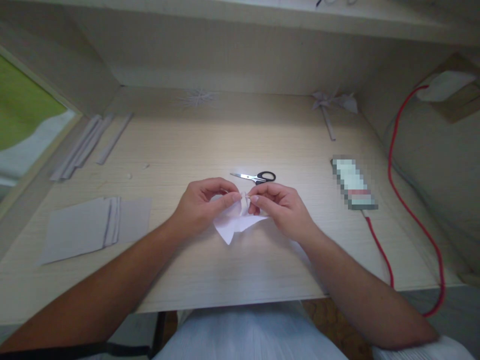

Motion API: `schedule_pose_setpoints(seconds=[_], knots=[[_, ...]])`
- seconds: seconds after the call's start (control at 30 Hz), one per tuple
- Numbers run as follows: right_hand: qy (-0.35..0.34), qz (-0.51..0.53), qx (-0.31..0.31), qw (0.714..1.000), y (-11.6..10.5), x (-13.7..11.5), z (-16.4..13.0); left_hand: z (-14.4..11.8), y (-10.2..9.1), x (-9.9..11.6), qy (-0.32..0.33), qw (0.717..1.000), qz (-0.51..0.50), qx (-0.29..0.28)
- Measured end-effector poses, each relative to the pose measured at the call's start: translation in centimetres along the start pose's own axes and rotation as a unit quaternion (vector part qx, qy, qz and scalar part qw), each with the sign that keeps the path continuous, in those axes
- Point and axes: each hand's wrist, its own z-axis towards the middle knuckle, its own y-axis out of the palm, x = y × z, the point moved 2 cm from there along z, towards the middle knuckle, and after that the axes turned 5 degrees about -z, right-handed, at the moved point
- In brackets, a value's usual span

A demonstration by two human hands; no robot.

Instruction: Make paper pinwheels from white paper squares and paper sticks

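A folded piece of white paper (pixel 230 227) is pinched between both hands above the middle of the desk, its pointed lower flaps spreading toward me. My left hand (pixel 206 202) grips its gathered top with thumb and forefinger. From the other side my right hand (pixel 281 205) pinches the same top, fingertips close to the left ones. What exactly lies between the fingertips is too small to make out. Just beyond the hands, a pair of scissors (pixel 257 177) with black handles rests on the desk, blades pointing left.
Paper sheets (pixel 75 227) are stacked at left, with paper strips (pixel 84 145) behind. A paper starburst (pixel 200 97) and a paper pinwheel shape (pixel 330 102) stand at the back. On the right lies a phone (pixel 352 182) with a red cable (pixel 392 150). A shelf (pixel 240 17) overhangs the desk.
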Motion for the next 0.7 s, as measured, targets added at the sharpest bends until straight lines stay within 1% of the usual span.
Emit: schedule_pose_setpoints(seconds=[0.17, 0.3, 0.5, 0.6, 0.7], knots=[[0.015, -0.006, 0.005, 1.0, 0.09, 0.17, -0.05, 0.21, -0.04, -0.11, -0.028, 0.999, -0.04, -0.003], [0.002, -0.008, 0.003, 1.0, 0.06, 0.18, -0.08, 0.44, -0.11, -0.5, -0.054, 0.995, -0.081, -0.002], [-0.004, 0.002, 0.021, 1.0, 0.0, 0.09, 0.02, 0.62, -0.05, -0.67, -0.043, 0.989, -0.14, 0.013], [-0.005, 0.002, 0.025, 1.0, -0.01, 0.09, 0.09, 0.6, 0.04, -0.43, -0.048, 0.989, -0.139, 0.019], [-0.008, -0.001, 0.025, 1.0, -0.01, 0.1, 0.12, 0.54, 0.14, -0.27, -0.058, 0.988, -0.142, 0.007]])
